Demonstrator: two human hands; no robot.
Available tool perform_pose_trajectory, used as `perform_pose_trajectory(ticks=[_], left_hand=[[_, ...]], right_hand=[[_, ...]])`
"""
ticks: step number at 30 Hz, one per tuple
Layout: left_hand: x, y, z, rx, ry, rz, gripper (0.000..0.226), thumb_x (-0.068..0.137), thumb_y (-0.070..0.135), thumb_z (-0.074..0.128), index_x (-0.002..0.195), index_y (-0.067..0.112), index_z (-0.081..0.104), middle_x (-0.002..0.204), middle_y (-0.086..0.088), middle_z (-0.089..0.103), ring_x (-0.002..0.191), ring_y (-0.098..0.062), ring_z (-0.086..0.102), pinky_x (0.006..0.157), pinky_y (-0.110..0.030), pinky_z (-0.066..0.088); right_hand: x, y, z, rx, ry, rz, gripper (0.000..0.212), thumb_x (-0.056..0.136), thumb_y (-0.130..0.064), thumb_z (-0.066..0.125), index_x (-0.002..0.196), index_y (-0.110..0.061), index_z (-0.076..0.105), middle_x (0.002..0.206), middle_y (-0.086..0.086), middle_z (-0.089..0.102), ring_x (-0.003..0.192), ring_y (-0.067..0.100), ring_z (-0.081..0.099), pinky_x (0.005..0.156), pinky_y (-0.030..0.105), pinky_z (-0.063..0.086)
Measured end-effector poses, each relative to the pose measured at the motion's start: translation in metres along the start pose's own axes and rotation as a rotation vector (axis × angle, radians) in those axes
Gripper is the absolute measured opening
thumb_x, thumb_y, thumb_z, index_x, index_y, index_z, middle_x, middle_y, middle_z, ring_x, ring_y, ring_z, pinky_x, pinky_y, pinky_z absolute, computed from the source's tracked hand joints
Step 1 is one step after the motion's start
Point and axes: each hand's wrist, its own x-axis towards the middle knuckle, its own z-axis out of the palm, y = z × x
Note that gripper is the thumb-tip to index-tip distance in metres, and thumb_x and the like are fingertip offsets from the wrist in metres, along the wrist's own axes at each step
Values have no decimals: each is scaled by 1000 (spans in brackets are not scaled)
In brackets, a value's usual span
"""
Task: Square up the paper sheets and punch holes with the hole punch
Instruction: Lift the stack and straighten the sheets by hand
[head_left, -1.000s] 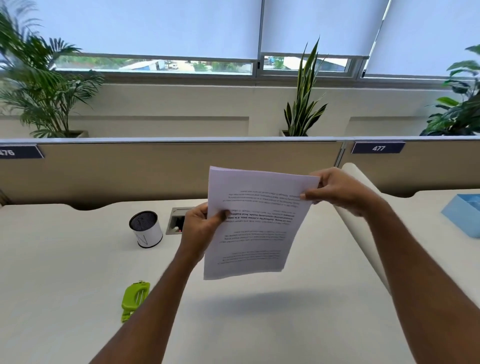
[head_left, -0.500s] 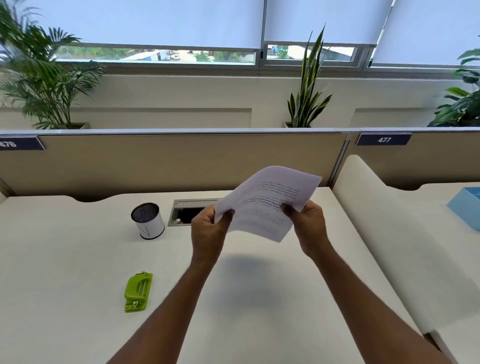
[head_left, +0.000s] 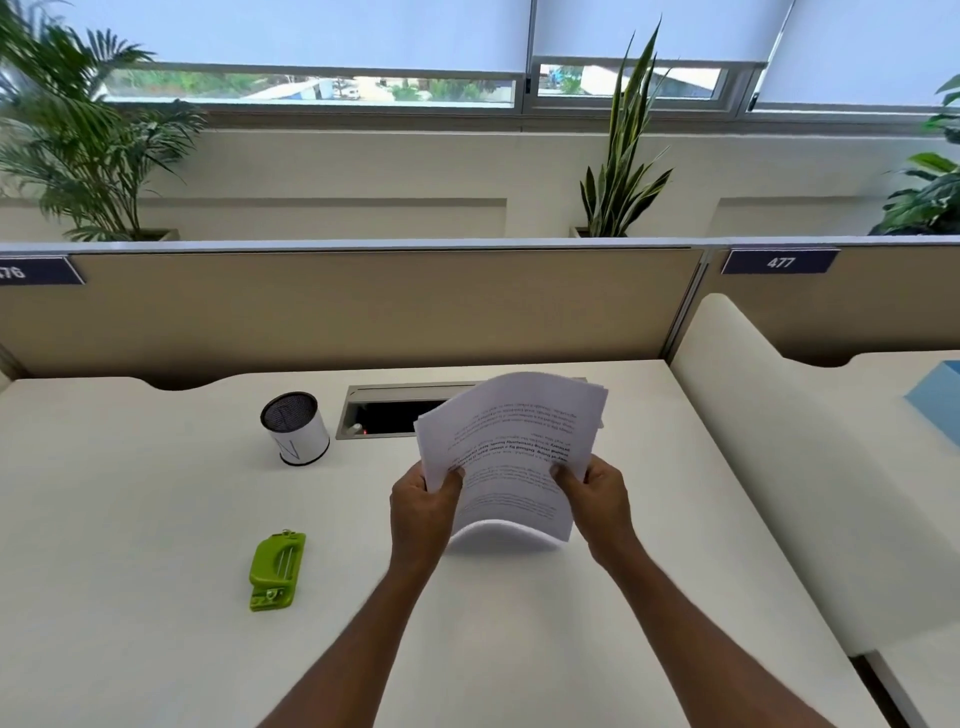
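Observation:
I hold a stack of printed white paper sheets (head_left: 511, 452) over the middle of the white desk (head_left: 156, 519), their text upside down to me. My left hand (head_left: 422, 506) grips the stack's left edge and my right hand (head_left: 597, 499) grips its right edge. The sheets bow upward between my hands, and their lower edge hangs just above the desktop. The far corners are fanned slightly apart. A lime-green hole punch (head_left: 275, 569) lies flat on the desk to the left of my left forearm, apart from both hands.
A white cup with a dark mesh top (head_left: 295, 428) stands at the back left. A recessed cable tray (head_left: 395, 410) is set into the desk behind the sheets. A beige partition (head_left: 363, 306) closes the back, a white divider (head_left: 779, 457) the right, with a blue box (head_left: 937, 405) beyond.
The sheets came down from a raised upright hold toward the desk and now bow between my hands. My right hand moved from the top corner to the right edge.

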Motion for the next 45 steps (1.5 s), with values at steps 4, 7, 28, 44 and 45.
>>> perform_pose_trajectory(ticks=[4, 7, 28, 44, 45], left_hand=[[-3, -9, 2, -12, -2, -65, 21, 88, 27, 67, 103, 12, 69, 92, -2, 72, 82, -22, 70, 58, -22, 56], [-3, -7, 0, -39, -37, -79, 19, 87, 29, 67, 102, 18, 68, 91, 1, 73, 83, -24, 70, 58, -21, 57], [67, 126, -80, 312, -333, 397, 19, 79, 13, 74, 83, 31, 69, 81, 8, 74, 74, -8, 69, 67, -19, 57], [64, 95, -74, 200, -189, 245, 31, 68, 44, 69, 68, 14, 67, 57, 5, 66, 49, -6, 53, 47, -20, 39], [63, 90, -74, 159, -177, 212, 30, 67, 45, 70, 69, 15, 68, 60, 5, 68, 52, -9, 56, 49, -24, 42]], right_hand=[[-1, 14, -1, -71, -20, 50, 10, 91, -16, 65, 98, -14, 73, 94, 5, 76, 89, 26, 71, 65, 31, 58], [1, 16, -4, -153, -19, 37, 12, 91, -16, 64, 96, -9, 72, 91, 7, 75, 86, 28, 70, 62, 34, 57], [42, -78, -42, -630, -318, -192, 17, 93, -34, 55, 84, -30, 70, 79, -18, 66, 71, 0, 64, 49, 9, 45], [59, -79, -104, -613, -422, -33, 6, 79, -13, 71, 78, -7, 73, 78, 14, 72, 69, 16, 59, 64, 32, 45], [58, -76, -106, -469, -393, -42, 8, 80, -10, 72, 80, -2, 72, 77, 16, 71, 71, 16, 59, 65, 32, 43]])
